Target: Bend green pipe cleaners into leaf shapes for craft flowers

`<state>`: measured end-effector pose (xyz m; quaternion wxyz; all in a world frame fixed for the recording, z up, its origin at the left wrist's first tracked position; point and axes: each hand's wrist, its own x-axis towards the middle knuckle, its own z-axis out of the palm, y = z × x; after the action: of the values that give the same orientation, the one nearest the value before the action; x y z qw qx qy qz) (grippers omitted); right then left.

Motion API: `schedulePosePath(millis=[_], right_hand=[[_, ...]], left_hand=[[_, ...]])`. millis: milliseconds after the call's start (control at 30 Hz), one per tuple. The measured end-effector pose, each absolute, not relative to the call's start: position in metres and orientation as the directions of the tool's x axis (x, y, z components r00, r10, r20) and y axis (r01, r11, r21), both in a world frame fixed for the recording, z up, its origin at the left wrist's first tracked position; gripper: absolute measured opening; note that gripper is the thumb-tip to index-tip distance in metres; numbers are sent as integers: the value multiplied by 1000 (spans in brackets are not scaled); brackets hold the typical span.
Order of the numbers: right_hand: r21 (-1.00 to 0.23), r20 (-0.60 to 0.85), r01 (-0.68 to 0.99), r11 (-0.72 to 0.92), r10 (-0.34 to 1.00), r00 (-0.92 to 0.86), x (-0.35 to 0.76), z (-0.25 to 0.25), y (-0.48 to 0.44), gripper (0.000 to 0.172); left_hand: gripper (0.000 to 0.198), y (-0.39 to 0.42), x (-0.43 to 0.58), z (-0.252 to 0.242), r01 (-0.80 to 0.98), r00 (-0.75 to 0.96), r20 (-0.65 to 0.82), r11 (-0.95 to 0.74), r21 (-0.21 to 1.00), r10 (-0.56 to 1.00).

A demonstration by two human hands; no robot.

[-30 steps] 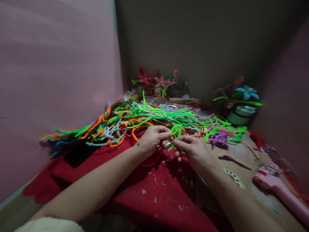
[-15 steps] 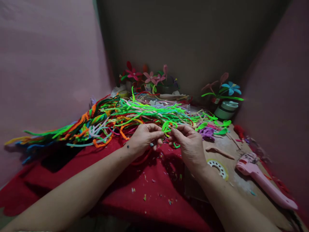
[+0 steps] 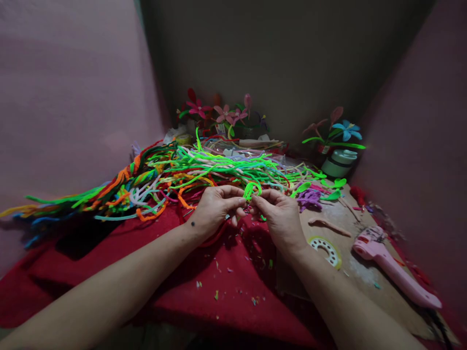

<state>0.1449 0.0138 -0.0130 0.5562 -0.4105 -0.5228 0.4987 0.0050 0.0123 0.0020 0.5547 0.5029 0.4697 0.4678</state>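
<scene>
A bright green pipe cleaner [image 3: 251, 188] is bent into a small loop between my two hands. My left hand [image 3: 215, 209] pinches its left side with thumb and fingers closed. My right hand [image 3: 279, 216] pinches the right side, fingers curled. Both hands hover just above the red cloth [image 3: 204, 272]. Right behind them lies a big heap of coloured pipe cleaners [image 3: 175, 175], green, orange, white and red.
Finished pipe-cleaner flowers [image 3: 219, 114] stand at the back; a blue flower in a white pot [image 3: 341, 146] at the back right. Green leaf shapes [image 3: 333, 187], a purple bundle [image 3: 309, 198], a round tape ring [image 3: 326, 249] and a pink tool [image 3: 390, 267] lie on the brown board at right.
The view has shifted, so everything sits further left and up. My hands have drawn closer together and the green loop between them has become smaller and tighter.
</scene>
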Motion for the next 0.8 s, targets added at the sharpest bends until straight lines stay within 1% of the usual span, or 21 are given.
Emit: schedulePosePath(millis=[167, 267, 333, 367, 400, 467, 533, 667, 800], right_hand=[[-971, 91, -230, 73, 994, -69, 142, -14, 13, 16], [-982, 46, -188, 24, 993, -110, 144, -14, 14, 20], [-978, 28, -206, -9, 984, -176, 146, -13, 16, 18], [-966, 28, -257, -28, 977, -213, 148, -12, 18, 16], [-943, 33, -329, -50, 970, -242, 149, -12, 20, 18], [-876, 40, -473, -99, 961, -275, 151, -11, 25, 27], [-832, 19, -537, -141, 960, -281, 151, -11, 28, 26], [-834, -25, -531, -153, 970, -241, 150, -13, 29, 19], [-842, -62, -520, -145, 983, -173, 150, -14, 28, 21]], left_hand=[[21, 15, 5, -4, -187, 139, -42, 68, 980, 989], [22, 14, 6, -3, -164, 159, -34, 60, 985, 987], [21, 12, 6, -1, -125, 170, -32, 54, 991, 985], [20, 12, 6, -1, -113, 183, -27, 48, 992, 983], [19, 12, 5, -1, -108, 202, -23, 45, 993, 979], [16, 11, 5, -1, -107, 250, -27, 56, 993, 968], [14, 11, 4, -3, -107, 293, -45, 79, 991, 955], [13, 11, 3, -5, -62, 313, -78, 103, 993, 946], [15, 13, 0, -4, -52, 335, -116, 141, 989, 935]])
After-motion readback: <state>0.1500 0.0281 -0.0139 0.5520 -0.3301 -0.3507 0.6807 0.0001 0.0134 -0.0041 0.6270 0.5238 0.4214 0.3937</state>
